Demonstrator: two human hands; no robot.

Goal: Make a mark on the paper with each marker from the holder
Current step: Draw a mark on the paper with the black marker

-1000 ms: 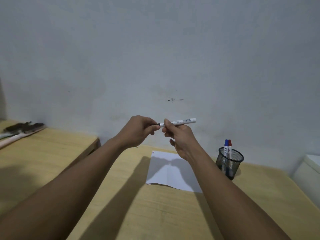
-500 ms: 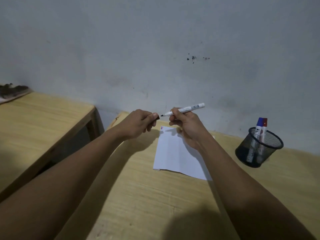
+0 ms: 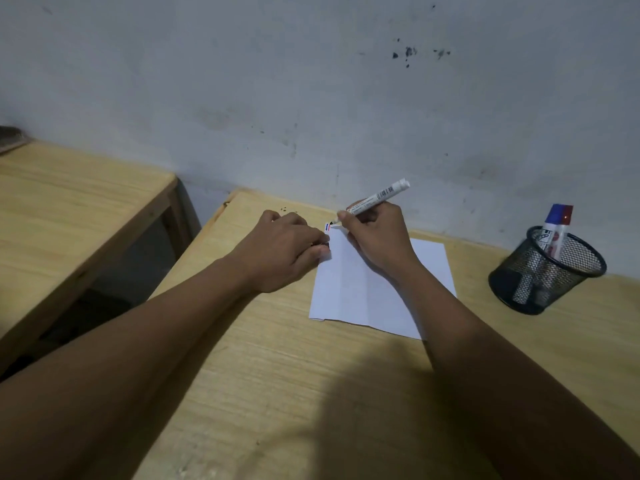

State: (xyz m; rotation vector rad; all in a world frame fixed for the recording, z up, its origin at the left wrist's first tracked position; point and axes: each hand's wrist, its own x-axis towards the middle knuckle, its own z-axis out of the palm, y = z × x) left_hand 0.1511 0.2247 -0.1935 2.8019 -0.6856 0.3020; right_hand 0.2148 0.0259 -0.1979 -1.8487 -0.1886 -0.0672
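Observation:
A white sheet of paper (image 3: 363,292) lies on the wooden table (image 3: 277,375), with a small blue and red mark (image 3: 327,226) at its far left corner. My right hand (image 3: 375,237) grips an uncapped white marker (image 3: 379,196), its black tip down at that corner beside the marks. My left hand (image 3: 287,249) rests on the paper's left edge with its fingers curled; a dark cap seems tucked in them, mostly hidden. A black mesh holder (image 3: 543,275) at the right holds a blue-capped marker (image 3: 554,223) and a red-capped marker (image 3: 562,233).
A second wooden table (image 3: 69,209) stands to the left across a dark gap (image 3: 131,268). The stained grey wall (image 3: 311,98) rises right behind the paper. A dark object (image 3: 10,136) sits at the far left edge.
The view tilted down. Both hands dropped from mid-air to the table; the marker's tip now meets the paper's far left corner and my left hand presses the paper's edge.

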